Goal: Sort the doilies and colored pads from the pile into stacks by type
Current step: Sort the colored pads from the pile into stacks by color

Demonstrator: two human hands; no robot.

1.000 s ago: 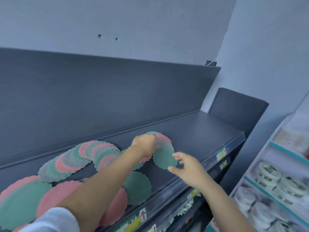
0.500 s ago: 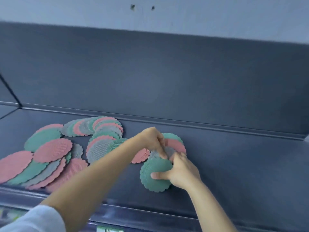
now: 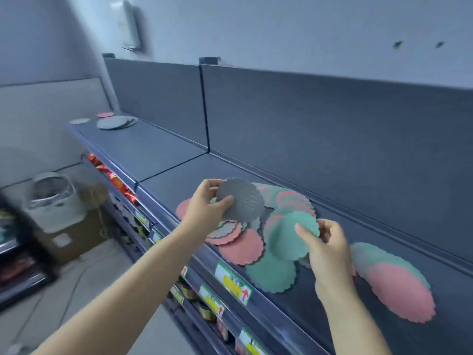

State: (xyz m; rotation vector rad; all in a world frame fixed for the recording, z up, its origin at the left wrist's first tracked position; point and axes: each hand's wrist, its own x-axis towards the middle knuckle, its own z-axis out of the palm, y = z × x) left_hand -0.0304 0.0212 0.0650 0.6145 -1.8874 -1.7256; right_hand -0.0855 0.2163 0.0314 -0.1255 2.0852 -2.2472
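Most of the pile [image 3: 256, 226] at centre frame is unsorted; left hand [image 3: 204, 208] pinches a grey pad [image 3: 242, 199], right hand [image 3: 326, 248] grips a green pad [image 3: 289, 237]; small grey stack [image 3: 114, 122] upper left.

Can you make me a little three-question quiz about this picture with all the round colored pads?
1. True or false: the left hand holds a grey pad.
2. What color is the pad that the right hand holds? A) pink B) green C) grey
3. Fill in: the grey stack lies at the far ___ end of the shelf, away from the mixed pile.

Key: 1 true. 2 B, the green pad. 3 left.
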